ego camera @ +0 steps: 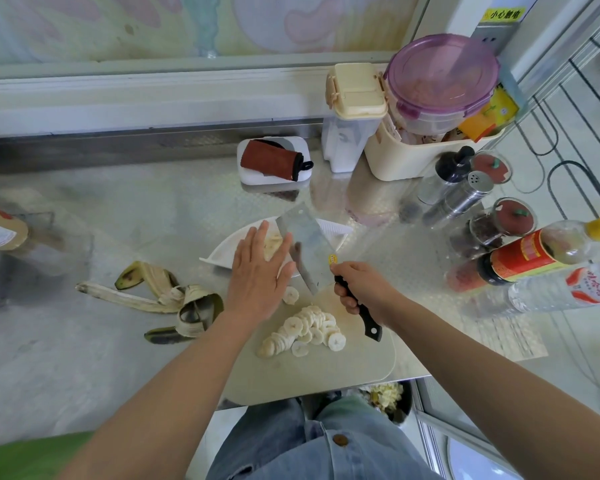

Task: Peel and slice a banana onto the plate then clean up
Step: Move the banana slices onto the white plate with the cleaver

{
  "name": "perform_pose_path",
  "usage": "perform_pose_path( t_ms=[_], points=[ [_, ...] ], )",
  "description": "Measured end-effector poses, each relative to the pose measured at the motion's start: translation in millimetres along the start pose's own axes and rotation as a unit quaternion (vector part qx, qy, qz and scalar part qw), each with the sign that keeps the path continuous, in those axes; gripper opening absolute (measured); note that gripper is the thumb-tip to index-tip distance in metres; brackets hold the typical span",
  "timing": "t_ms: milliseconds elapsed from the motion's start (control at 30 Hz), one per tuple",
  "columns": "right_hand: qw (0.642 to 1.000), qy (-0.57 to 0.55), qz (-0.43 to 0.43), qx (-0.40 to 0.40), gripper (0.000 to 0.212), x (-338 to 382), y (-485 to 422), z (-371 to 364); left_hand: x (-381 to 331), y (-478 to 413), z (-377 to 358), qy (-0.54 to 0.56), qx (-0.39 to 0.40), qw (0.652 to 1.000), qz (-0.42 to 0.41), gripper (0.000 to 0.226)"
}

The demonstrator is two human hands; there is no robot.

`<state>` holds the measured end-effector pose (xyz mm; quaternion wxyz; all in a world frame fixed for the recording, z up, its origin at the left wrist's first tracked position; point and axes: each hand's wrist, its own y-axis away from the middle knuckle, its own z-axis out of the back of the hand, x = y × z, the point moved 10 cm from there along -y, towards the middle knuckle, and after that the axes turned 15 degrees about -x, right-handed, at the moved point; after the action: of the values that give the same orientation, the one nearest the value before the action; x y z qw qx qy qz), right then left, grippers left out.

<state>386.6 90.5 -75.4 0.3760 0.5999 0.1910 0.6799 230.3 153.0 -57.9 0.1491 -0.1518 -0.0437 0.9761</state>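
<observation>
My right hand [361, 289] grips the black handle of a cleaver [309, 251], whose broad blade is tilted over the white plate [222, 251]. My left hand [260, 271] lies flat with straight fingers against the blade's left face, where several banana slices [272, 245] are pressed. A pile of banana slices [305, 332] sits on the pale cutting board [326, 372], with one loose slice [291, 294] near the blade. The empty banana peel [163, 299] lies on the steel counter to the left.
Seasoning bottles and jars [492, 220] crowd the right side. A cream bin with a purple-lidded box [440, 77] stands at the back right, beside a white dish holding a brown cloth [274, 161]. A bin [388, 400] sits below the counter edge.
</observation>
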Motion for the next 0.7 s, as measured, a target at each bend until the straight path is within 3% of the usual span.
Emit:
perform_pose_path(
  t_ms=[67,233,333,400,467,533,600,667,700],
  points=[
    [1.0,0.009,0.002,0.012,0.028,1.3,2.7,-2.6,-9.7,-0.8,-1.2,0.0,-0.002,1.0,-0.016,0.052],
    [1.0,-0.007,0.007,0.006,0.028,3.2,3.8,8.7,21.1,-0.3,1.6,-0.007,-0.01,0.996,0.087,0.057],
    [1.0,-0.001,0.012,0.01,0.028,3.1,4.6,12.5,10.6,-0.7,-3.3,0.038,0.003,0.997,0.06,0.052],
    [0.999,0.018,0.04,0.003,0.027,8.0,6.1,13.3,7.9,-3.2,8.6,0.074,-0.057,0.993,0.075,0.045],
    [0.982,0.122,0.135,-0.048,0.026,22.4,9.7,19.6,7.1,-5.3,28.8,0.104,-0.141,0.98,0.097,0.04],
    [0.906,0.293,0.278,-0.124,0.022,43.7,20.6,21.1,12.1,-5.1,31.1,0.265,-0.134,0.934,0.196,0.041],
    [0.826,0.383,0.383,-0.156,0.021,56.2,35.0,8.8,10.0,-1.9,10.3,0.441,-0.041,0.829,0.341,0.045],
    [0.785,0.422,0.431,-0.138,0.029,53.1,41.5,-7.6,1.7,2.7,-1.9,0.521,0.006,0.744,0.418,0.048],
    [0.779,0.43,0.439,-0.125,0.033,48.7,42.1,-13.1,1.1,5.3,-3.8,0.53,0.004,0.727,0.437,0.043]
  ],
)
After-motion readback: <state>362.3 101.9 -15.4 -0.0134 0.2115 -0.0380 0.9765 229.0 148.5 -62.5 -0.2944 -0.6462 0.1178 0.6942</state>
